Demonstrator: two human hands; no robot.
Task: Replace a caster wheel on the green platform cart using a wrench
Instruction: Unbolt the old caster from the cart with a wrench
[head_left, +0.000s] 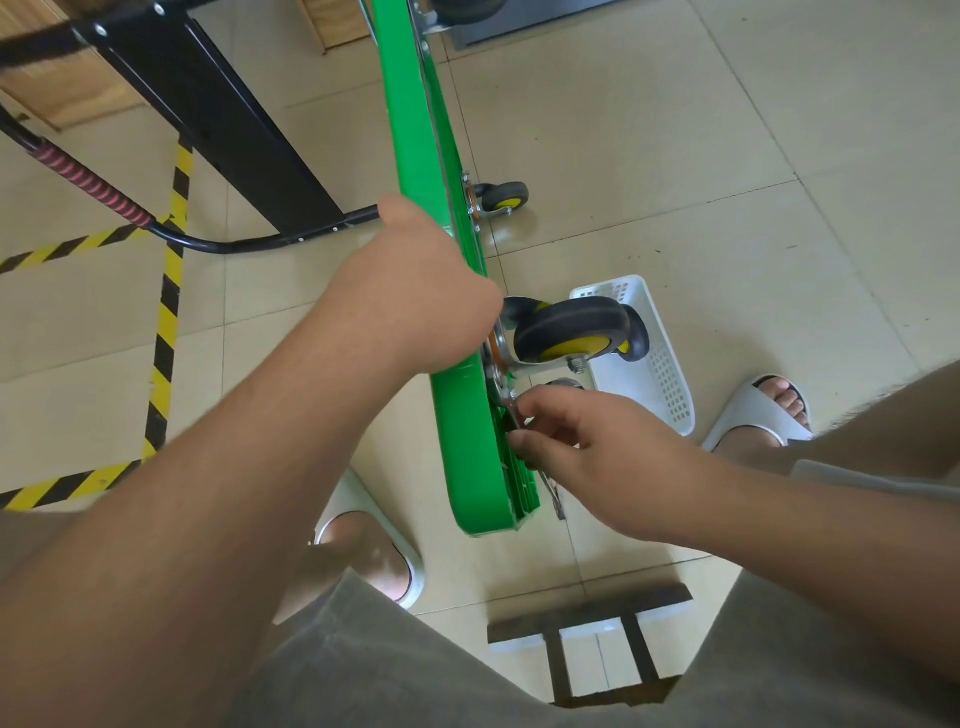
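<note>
The green platform cart (415, 156) stands on its long edge, with open tiled floor (675, 182) beyond the fingers and a white basket (660, 364) just behind the caster wheel (571, 330). The left hand (415, 291) wraps the deck's upper edge. Just below the wheel's plate, the right hand (587, 447) pinches what seems to be a wrench (556, 499).

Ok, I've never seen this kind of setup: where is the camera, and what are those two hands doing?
There is no machine: one camera worn on a person's head looks down at their bare hands. The green platform cart stands tipped on edge on the beige tiled floor. The left hand grips its deck. The right hand pinches a metal wrench at the mount of the grey caster wheel with a yellow hub. A white perforated plastic basket lies beside that wheel.
</note>
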